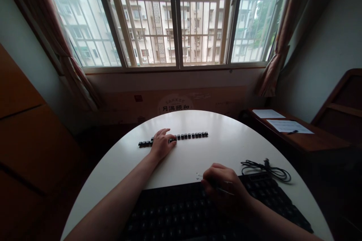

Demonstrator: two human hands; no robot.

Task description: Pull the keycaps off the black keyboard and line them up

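Note:
A line of small black keycaps (192, 135) runs across the white round table (226, 150). My left hand (162, 144) rests over the left part of that line, covering some of it. Its thumb and a finger close around one black keycap (172, 140). Above the near part of the table, my right hand (223, 180) is closed around a keycap puller (226, 192) with thin wire ends. The wire loops point left, and nothing shows in them. Beneath the right hand lies a large black keyboard (172, 211), partly hidden by both forearms.
A coiled black cable (275, 171) lies behind the keyboard's right end. On the right, a brown wooden side table (325, 143) bears paper sheets (290, 126) and a black pen (292, 132). A barred window (179, 26) with curtains stands beyond the table.

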